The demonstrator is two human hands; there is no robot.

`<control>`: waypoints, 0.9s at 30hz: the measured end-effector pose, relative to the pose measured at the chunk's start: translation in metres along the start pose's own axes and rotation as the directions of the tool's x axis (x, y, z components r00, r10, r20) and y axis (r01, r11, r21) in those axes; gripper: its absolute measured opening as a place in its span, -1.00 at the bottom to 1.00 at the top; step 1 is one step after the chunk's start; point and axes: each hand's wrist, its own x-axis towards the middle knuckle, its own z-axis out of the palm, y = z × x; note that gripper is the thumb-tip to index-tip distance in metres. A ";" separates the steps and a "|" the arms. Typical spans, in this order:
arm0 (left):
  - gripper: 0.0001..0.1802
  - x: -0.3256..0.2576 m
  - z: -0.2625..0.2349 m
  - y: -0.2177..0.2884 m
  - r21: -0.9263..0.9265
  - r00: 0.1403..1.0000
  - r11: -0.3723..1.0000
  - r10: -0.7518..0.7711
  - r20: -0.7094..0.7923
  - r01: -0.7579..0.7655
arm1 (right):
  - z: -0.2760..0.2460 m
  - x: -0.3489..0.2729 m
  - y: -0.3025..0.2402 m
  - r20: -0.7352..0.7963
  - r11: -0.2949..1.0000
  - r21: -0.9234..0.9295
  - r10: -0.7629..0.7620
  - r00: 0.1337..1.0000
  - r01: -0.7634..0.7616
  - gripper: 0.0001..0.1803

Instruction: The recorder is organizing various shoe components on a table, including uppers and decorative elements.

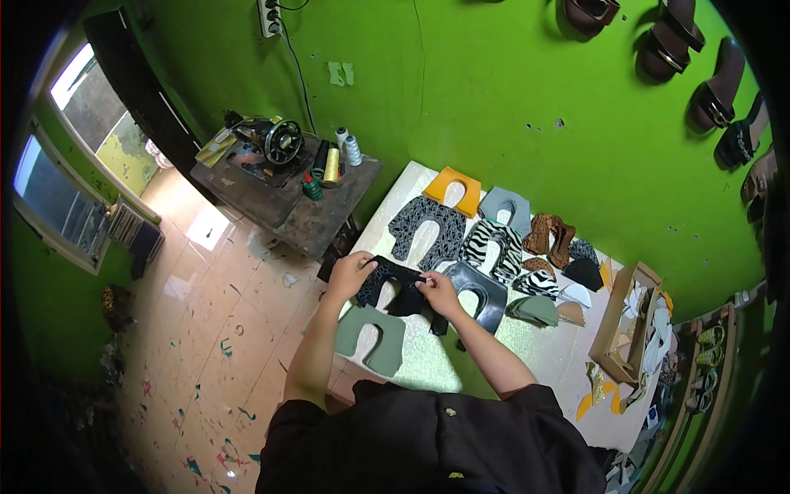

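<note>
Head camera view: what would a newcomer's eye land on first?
The bright green wall strikes first, with sandals hanging on it at the upper right. Below, a pale table bears U-shaped pieces, the zebra-striped one boldest, while the left hand and right hand hold a black piece between them. A sewing machine stands on the desk to the left.

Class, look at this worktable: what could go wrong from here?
The dark U-shaped piece might slip or crease, since the left hand and right hand hold it near its edges. The green piece could get knocked to the floor, lying so near the table's edge.
</note>
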 end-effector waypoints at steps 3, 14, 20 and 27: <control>-0.70 0.014 0.013 -0.031 0.072 0.996 0.997 -0.027 0.084 0.021 | 0.007 0.011 0.013 -0.070 0.975 -0.221 0.012 0.997 -0.027 -0.77; -0.73 0.027 0.045 -0.070 0.057 0.998 0.997 -0.044 0.035 0.042 | 0.013 0.018 0.005 -0.185 0.802 -0.585 0.007 0.983 -0.116 -0.78; -0.78 0.020 0.046 -0.064 0.242 0.999 0.969 -0.052 0.011 0.048 | 0.020 0.009 -0.008 -0.206 0.758 -0.638 0.001 0.979 -0.135 -0.75; -0.47 0.017 0.051 -0.041 0.403 0.977 0.915 0.100 -0.187 -0.016 | 0.013 -0.025 -0.022 0.065 0.537 -0.820 -0.252 0.965 0.196 -0.50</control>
